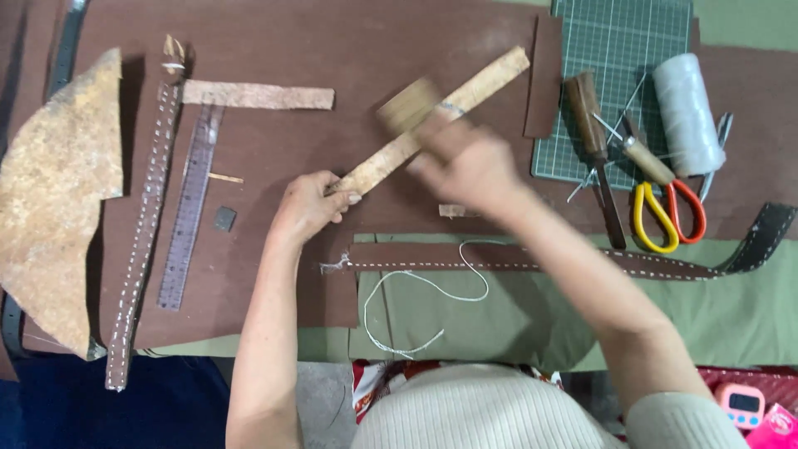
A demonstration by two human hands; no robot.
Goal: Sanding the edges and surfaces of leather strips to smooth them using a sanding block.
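Left hand [309, 204] pinching the near end of a pale leather strip [440, 116]; right hand [465, 162] blurred over it.

Strip runs diagonally toward the far right across the brown mat [274, 50]. Right hand's grip cannot be told; a wooden block [407, 106] shows just beyond it. Stitched brown strap [532, 259] lies nearer, white thread [424, 287] trailing.

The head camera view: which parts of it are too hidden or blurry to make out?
- Right hand: motion-blurred; its grip on the wooden mallet is unclear.
- Tan strip: its middle lies behind that hand and mallet.
- Stitched brown strap: partly covered by the right forearm.
- Pink timer: display too small to read.
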